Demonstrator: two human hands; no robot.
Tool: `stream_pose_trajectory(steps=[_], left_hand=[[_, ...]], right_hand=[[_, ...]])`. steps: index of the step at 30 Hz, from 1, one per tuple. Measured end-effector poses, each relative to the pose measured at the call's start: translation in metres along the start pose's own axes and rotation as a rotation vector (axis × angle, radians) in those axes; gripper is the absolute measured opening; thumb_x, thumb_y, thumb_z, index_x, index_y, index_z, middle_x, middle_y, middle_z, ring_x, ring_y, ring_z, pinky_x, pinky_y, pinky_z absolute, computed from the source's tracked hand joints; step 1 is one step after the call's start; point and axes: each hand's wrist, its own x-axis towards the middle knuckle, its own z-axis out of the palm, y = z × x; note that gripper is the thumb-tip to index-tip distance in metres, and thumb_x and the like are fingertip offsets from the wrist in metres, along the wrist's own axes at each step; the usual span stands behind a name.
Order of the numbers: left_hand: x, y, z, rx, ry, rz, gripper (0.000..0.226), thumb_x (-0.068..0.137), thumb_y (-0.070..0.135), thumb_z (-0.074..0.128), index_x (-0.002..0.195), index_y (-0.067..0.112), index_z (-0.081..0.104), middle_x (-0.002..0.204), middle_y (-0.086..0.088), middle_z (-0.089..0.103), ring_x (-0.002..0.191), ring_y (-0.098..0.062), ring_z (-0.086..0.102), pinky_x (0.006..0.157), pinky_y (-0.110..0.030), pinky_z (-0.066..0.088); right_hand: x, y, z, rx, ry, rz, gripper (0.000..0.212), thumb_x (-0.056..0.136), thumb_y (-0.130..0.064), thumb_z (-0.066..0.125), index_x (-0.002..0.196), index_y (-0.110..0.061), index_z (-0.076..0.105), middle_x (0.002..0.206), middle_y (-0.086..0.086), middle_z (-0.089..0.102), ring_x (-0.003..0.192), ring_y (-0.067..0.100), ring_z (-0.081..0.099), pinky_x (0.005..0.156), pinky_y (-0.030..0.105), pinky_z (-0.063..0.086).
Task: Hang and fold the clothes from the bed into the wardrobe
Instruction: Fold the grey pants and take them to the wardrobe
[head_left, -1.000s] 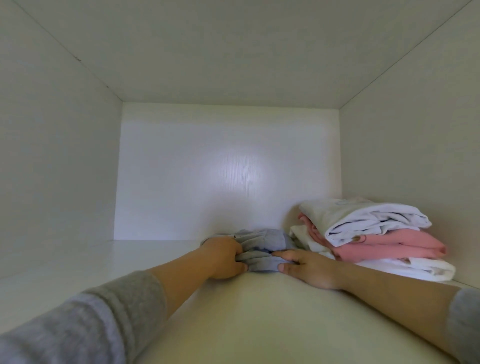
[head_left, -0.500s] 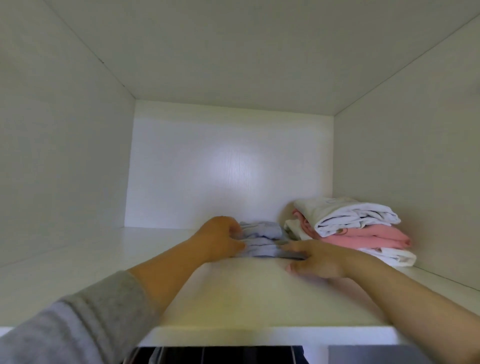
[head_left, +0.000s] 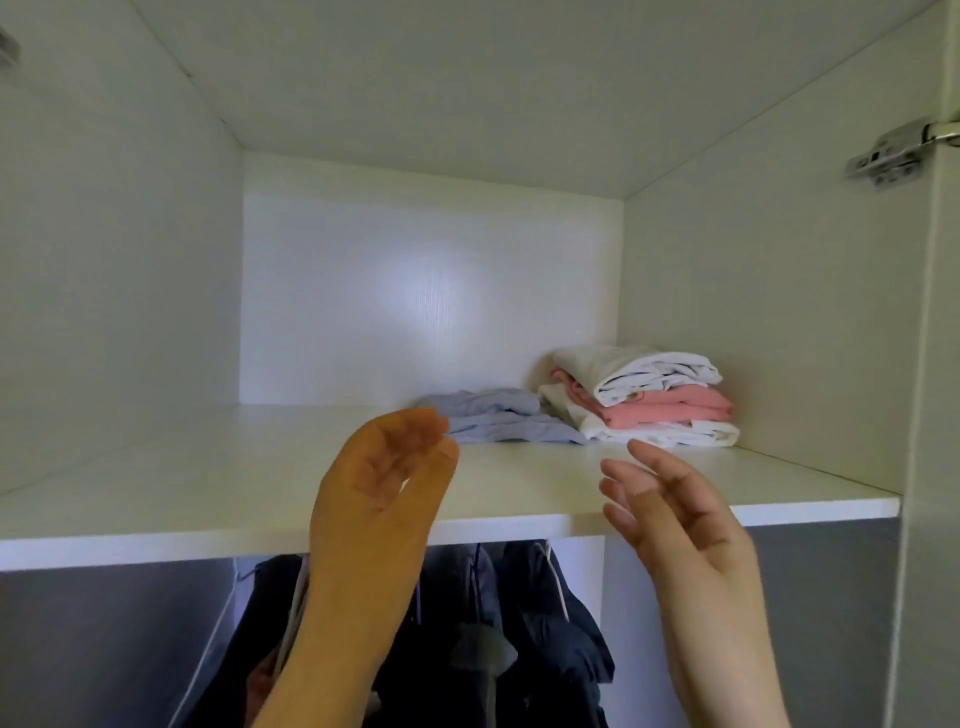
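Hovering slack-gripped, left hand (head_left: 382, 486) and right hand (head_left: 675, 519) face one blue garment (head_left: 501, 423), three-piece stack (head_left: 652, 400).

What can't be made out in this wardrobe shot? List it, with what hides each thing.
- Dark hanging clothes: head view; tops and rail hidden by the shelf, middle by the left hand and forearm.
- Blue-grey folded garment: head view; lower left corner behind that hand; type unclear.
- Hinge: head view; blurred, cut off by the right edge.
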Motion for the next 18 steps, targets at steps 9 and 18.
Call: stream_pose_trajectory(steps=[9,18], left_hand=[[-0.090,-0.031,-0.026,-0.047,-0.077,-0.238,0.024,0.084,0.009,0.069,0.098,0.029,0.071,0.102,0.006,0.074,0.097,-0.005,0.068,0.080,-0.008,0.050],[-0.124,-0.005,-0.003,0.097,-0.049,-0.218,0.023,0.083,0.010,0.070,0.103,0.022,0.069,0.100,0.010,0.074,0.094,-0.004,0.069,0.078,-0.011,0.051]], right_hand=[[-0.083,0.001,-0.018,-0.078,0.079,0.198,0.021,0.087,-0.006,0.063,0.106,-0.014,0.070,0.093,0.005,0.076,0.090,0.018,0.071,0.084,0.028,0.056],[-0.090,-0.011,-0.037,-0.054,-0.091,0.234,0.020,0.087,-0.010,0.064,0.106,-0.015,0.069,0.096,0.003,0.076,0.095,0.017,0.071,0.091,0.028,0.054]])
